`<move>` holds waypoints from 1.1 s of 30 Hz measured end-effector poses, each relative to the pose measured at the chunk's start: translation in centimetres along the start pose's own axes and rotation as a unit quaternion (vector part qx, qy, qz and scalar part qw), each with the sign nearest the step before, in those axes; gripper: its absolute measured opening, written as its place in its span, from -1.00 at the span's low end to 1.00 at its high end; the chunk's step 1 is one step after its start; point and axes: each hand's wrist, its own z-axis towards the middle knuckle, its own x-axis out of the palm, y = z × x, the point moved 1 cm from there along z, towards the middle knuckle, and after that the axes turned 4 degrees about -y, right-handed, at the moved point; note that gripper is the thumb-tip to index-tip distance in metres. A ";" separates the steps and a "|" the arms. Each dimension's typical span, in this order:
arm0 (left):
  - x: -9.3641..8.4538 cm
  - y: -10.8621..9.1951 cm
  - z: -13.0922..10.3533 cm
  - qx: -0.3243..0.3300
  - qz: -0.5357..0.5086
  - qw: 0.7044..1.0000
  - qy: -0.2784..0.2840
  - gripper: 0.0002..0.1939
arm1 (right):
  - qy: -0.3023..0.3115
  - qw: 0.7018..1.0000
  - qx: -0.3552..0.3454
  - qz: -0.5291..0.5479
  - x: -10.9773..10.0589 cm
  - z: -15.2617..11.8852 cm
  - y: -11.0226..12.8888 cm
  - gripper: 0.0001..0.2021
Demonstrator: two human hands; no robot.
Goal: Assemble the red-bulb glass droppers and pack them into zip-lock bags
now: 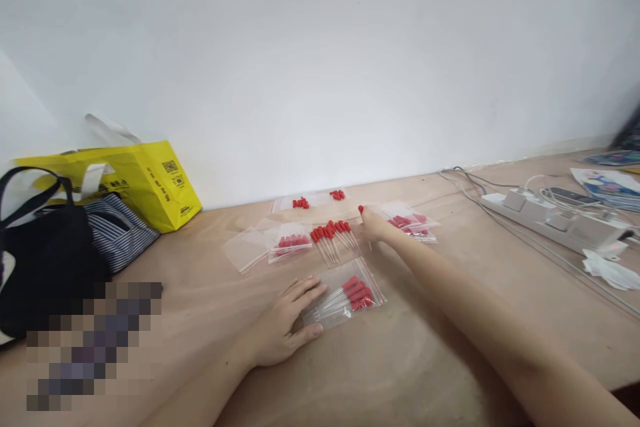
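Note:
A clear zip bag [334,308] with several red-bulbed glass droppers [361,292] inside lies in front of me. My left hand [295,317] rests at its left edge, fingers spread, fingertips on the plastic. Farther out, my right hand [374,225] is closed on a dropper [361,209], its red bulb showing above the fingers and a thin tube below. Just left of that hand, several loose droppers [327,235] lie in a row, bulbs pointing away from me. One zip bag of red bulbs [293,241] sits left of them, another bag [413,221] right of my right hand.
Empty-looking clear bags [245,250] lie at left. Near the wall is a flat bag with small red pieces [301,203]. A yellow bag [175,180] and a black bag [45,247] stand left. A white power strip [560,220] with cables and papers [607,187] are right.

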 end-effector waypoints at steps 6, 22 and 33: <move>-0.1 -0.1 0.3 0.020 0.025 0.999 -0.001 -0.47 | -0.005 0.969 -0.016 0.248 -1.8 -4.8 -4.2 -0.29; 0.3 0.2 0.1 -0.002 0.004 1.000 -0.021 -0.41 | -0.027 0.814 0.090 0.574 2.3 -9.3 -2.8 -0.83; -0.1 -0.3 0.2 0.010 0.011 1.000 -0.020 -0.41 | 0.062 0.891 -0.015 0.450 3.2 -9.2 -2.9 -0.74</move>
